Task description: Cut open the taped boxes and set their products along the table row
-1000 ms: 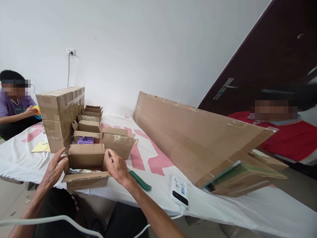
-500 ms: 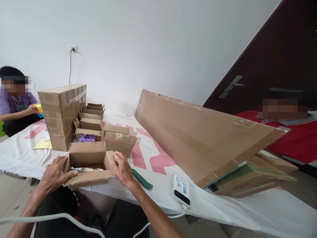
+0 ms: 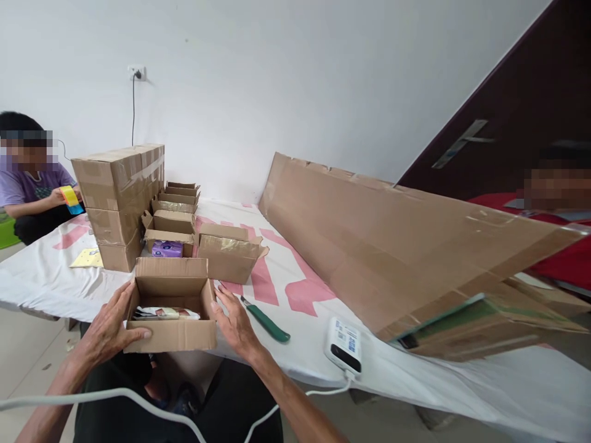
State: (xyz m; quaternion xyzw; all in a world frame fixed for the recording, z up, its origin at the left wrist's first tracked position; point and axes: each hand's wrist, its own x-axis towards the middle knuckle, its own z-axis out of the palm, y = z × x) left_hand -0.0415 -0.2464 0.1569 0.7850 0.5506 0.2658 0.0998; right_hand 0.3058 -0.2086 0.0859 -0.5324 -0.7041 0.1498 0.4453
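An open cardboard box (image 3: 170,337) sits at the table's near edge, its mouth tilted towards me. Inside lies a white and brown packet (image 3: 168,314), partly hidden by the front wall. My left hand (image 3: 108,329) grips the box's left side, fingers along the wall and thumb across the front. On the opposite side, my right hand (image 3: 236,321) presses against the right wall with its fingers close together. The box is held between both hands. Just right of my right hand lies a green-handled utility knife (image 3: 268,323) on the cloth.
Stacked taped boxes (image 3: 115,184) stand at left, beside open boxes (image 3: 231,255) and a purple packet (image 3: 167,249). A large cardboard sheet (image 3: 369,246) leans at right, near a white corded device (image 3: 344,347). People sit at left (image 3: 32,178) and right (image 3: 554,191).
The box's front panel has swung from slanting outward to nearly upright, and more of the packet inside shows. Both hands stay on the box. The view has shifted slightly.
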